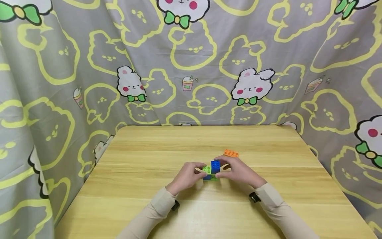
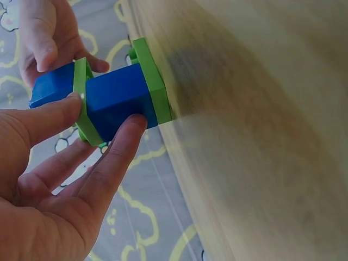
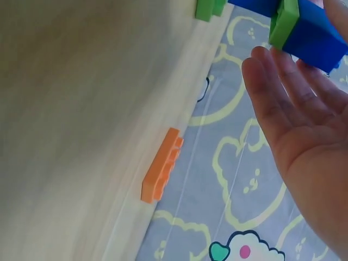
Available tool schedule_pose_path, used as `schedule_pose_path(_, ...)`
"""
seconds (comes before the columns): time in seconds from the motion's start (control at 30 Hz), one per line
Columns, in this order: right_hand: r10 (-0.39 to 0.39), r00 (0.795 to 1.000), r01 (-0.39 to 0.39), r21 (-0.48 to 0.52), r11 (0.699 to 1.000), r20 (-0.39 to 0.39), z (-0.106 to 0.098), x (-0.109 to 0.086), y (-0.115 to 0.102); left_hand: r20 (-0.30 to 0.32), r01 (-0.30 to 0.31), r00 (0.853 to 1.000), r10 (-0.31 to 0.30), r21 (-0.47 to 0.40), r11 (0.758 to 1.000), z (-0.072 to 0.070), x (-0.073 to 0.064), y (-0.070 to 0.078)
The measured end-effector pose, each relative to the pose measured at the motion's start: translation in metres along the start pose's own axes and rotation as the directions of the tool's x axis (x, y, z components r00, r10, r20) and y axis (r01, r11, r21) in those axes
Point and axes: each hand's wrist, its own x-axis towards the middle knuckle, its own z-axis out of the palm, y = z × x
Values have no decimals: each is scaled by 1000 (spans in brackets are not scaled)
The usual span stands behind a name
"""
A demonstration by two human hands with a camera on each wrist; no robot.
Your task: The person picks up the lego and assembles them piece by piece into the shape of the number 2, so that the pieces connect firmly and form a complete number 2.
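Two blue bricks and green plates form a stack near the table's middle: a lower blue brick [image 2: 117, 98] over a green base plate [image 2: 155, 81], a green plate [image 1: 206, 169] above it, and an upper blue brick [image 1: 215, 166] on top at the right. My left hand [image 1: 187, 176] pinches the stack from the left, thumb on the green plate and a finger along the lower blue brick. Around the upper blue brick is my right hand [image 1: 240, 171], fingers nearly straight, fingertips right at its far side and thumb near its front edge.
An orange brick [image 1: 231, 153] with studs up lies on the table [image 1: 143, 159] just beyond my right hand. A patterned curtain [image 1: 167, 109] hangs behind the table and along both sides.
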Motion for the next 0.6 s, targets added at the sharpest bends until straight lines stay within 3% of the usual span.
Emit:
schedule_pose_path(0.37, 28, 999, -28, 2, 1000, -33, -12, 3, 1, -3, 4, 1000, -4, 0, 1000, -2, -1, 0)
schedule_pose_path(0.6, 46, 993, -48, -17, 999, -107, -30, 7, 3, -3, 20, 1000, -20, 8, 1000, -1, 0, 0)
